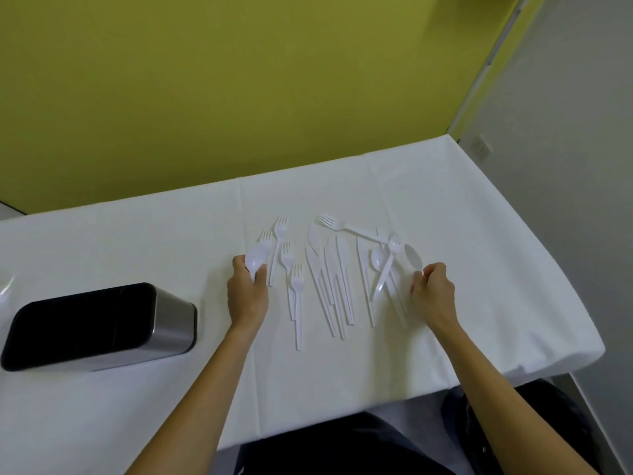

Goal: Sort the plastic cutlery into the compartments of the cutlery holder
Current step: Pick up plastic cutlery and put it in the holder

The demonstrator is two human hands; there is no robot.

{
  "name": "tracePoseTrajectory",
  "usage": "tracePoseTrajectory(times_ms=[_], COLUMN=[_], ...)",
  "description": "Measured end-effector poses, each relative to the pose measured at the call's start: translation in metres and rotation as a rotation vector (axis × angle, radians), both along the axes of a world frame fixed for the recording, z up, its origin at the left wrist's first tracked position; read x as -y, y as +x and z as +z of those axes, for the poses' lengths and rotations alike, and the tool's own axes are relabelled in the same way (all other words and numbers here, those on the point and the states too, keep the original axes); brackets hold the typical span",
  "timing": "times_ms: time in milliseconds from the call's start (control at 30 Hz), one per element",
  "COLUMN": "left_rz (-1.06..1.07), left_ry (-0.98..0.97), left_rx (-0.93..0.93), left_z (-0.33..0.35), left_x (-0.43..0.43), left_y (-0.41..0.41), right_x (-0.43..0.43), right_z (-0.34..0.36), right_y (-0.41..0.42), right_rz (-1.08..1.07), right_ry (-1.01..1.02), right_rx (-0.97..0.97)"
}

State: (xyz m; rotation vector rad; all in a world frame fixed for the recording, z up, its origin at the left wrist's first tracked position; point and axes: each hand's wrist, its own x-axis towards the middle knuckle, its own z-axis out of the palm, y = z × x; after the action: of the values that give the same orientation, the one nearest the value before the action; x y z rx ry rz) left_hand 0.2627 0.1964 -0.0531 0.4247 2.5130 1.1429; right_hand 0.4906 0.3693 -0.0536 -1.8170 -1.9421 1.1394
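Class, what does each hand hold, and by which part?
Left hand grips the left spoon just below its bowl. Right hand curls at the handle of the right spoon; hold unclear.

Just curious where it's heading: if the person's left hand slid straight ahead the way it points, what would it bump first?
Probably the plastic fork, whose tines lie just beyond the plastic spoon that the left hand grips. The spoon's bowl would reach it first; they may already overlap, depth is unclear.
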Motion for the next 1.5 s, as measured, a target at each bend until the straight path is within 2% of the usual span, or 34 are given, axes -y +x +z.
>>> tracePoseTrajectory(times_ms=[167, 333, 467, 567, 667, 833, 967, 1100, 1200, 1300, 1400, 1500], left_rz=[-0.099, -0.062, -0.013, 0.004, -0.005, -0.032, -0.069, -0.053, -0.068, -0.056, -0.043, -0.115], left_ry=[-0.047, -0.008, 0.082, 0.110, 0.133, 0.194, 0.257, 0.255, 0.189, 0.202, 0.309, 0.283], left_rx=[0.038, 0.075, 0.088, 0.087, 0.102, 0.193, 0.171, 0.169, 0.202, 0.245, 0.403, 0.506], left_z=[0.000, 0.008, 0.008, 0.010, 0.016, 0.030, 0.033, 0.040, 0.043, 0.050, 0.059, 0.063], left_x=[-0.002, 0.002, 0.007, 0.008, 0.006, -0.001, -0.007, -0.013, -0.018, -0.020, -0.022, -0.023], left_y=[0.019, 0.032, 0.026, 0.021, 0.018, 0.020, 0.023, 0.025, 0.023, 0.021, 0.021, 0.019], right_x=[0.023, 0.028, 0.020, 0.016, 0.017, 0.018, 0.022, 0.033, 0.042, 0.049, 0.052, 0.056], right_z=[-0.001, -0.005, -0.001, 0.009, 0.025, 0.048, 0.050, 0.050, 0.049, 0.047, 0.044, 0.041], right_y=[-0.008, -0.008, 0.000, 0.006, 0.010, 0.009, -0.003, -0.023, -0.038, -0.046, -0.047, -0.046], right_rz=[0.101, 0.177, 0.226, 0.260, 0.175, 0.217, 0.235, 0.305, 0.290, 0.288, 0.303, 0.387], right_ry=[-0.023, 0.086, 0.030, -0.125, -0.381, -0.714, -0.931, -0.886, -0.779, -0.729, -0.770, -0.805], right_rx=[-0.102, 0.098, 0.153, 0.016, -0.174, -0.317, -0.498, -0.497, -0.488, -0.516, -0.543, -0.537])
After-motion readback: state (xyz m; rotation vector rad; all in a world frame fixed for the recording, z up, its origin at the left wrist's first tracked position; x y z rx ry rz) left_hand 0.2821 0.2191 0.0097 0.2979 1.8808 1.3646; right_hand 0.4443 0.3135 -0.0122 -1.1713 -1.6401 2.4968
